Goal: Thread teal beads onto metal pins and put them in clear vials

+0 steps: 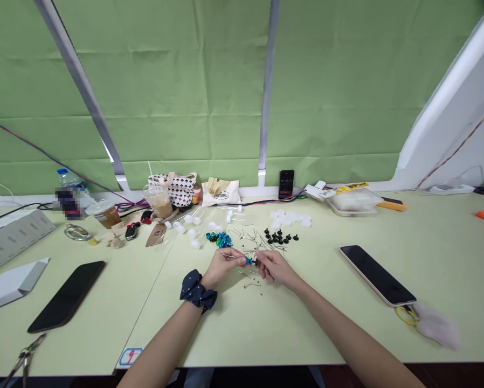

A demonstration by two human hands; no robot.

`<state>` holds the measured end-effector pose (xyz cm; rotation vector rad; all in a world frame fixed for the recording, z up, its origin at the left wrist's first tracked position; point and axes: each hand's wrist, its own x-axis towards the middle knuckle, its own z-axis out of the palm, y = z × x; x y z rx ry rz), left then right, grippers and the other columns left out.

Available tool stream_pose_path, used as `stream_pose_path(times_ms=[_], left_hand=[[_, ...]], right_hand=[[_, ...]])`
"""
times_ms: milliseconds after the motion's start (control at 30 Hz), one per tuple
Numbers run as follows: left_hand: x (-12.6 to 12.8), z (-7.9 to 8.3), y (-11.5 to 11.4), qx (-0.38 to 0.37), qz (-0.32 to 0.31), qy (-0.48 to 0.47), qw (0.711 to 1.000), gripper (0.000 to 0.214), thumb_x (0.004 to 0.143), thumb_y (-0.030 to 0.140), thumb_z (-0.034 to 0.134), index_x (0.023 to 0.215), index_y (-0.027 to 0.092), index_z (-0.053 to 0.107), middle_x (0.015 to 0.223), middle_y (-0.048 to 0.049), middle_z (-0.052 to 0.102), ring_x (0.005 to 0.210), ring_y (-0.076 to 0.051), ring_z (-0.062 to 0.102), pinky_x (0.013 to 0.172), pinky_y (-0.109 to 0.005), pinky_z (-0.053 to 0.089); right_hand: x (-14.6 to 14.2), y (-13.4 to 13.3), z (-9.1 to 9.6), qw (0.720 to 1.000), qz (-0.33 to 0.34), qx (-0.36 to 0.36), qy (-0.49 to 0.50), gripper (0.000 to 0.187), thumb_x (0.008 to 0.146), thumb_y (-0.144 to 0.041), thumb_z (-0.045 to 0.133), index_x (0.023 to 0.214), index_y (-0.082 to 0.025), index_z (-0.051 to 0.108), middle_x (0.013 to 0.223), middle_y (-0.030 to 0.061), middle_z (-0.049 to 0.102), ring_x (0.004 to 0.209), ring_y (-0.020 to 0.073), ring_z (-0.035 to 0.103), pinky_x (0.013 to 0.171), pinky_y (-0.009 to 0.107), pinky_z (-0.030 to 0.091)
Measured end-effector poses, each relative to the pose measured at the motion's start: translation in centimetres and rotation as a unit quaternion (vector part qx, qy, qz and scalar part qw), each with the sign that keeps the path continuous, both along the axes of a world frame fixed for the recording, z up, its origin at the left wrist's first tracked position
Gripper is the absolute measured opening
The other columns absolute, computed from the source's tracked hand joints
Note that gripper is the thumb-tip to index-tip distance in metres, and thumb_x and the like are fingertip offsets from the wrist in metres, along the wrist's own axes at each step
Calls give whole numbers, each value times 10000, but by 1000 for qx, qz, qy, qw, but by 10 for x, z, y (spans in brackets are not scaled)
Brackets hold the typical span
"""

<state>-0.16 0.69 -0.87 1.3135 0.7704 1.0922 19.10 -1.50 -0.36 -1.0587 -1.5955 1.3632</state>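
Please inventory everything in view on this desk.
Flat black smartphone: 1, black, desk left.
Pale-edged smartphone: 1, black screen, desk right.
Clear plastic drink cup: 1, tan contents, back left.
Round plastic caps: many, white, back centre.
Round beads: many, black, centre.
Glossy round beads: many, blue-green, centre.
Thin metal pins: many, silver, around hands.
Cloth scrunchie: 1, navy, left wrist.
Left hand: 1, bare, holding a pin.
Right hand: 1, bare, holding a blue bead.
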Motion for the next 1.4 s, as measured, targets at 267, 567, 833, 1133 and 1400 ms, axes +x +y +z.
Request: stream_pose_path(times_ms=[267,567,833,1133,1400], left_hand=[[1,2,-1,1,-3,4,1000,229,610,294,777,686,116,655,731,-68,689,626,-166,638,645,-305,494],[0,1,-1,-2,-7,-14,1000,213,622,278,771,695,112,660,717,-63,684,627,-167,643,650,-303,498],[1,1,-1,-12,0,-11,1000,241,608,301,779,696,109,662,709,-66,687,643,-185,657,654,-311,506],[0,-2,1,-9,4,-11,1000,203,641,283,760,702,111,672,715,-63,681,666,-184,663,657,-294,507],[1,-1,-1,-16,2,-23,1000,199,634,274,763,689,113,661,711,-60,682,642,-173,654,652,-295,505]], right_hand=[[-3,2,-3,999,-23,46,17,399,762,-563,560,738,-168,511,622,-7,578,436,67,464,413,189,356],[-2,0,-2,996,-30,83,-28,392,756,-551,580,721,-162,554,631,8,591,501,88,503,476,202,379],[-3,2,-6,996,-41,80,-29,404,731,-574,593,770,-173,562,595,-3,589,480,98,510,453,202,381],[-2,-1,0,1000,0,16,-17,430,730,-580,581,887,-186,512,546,-44,576,339,66,431,346,175,332],[-3,-3,-1,1000,11,4,-21,415,779,-586,505,893,-187,497,543,-40,589,319,63,432,343,173,334]])
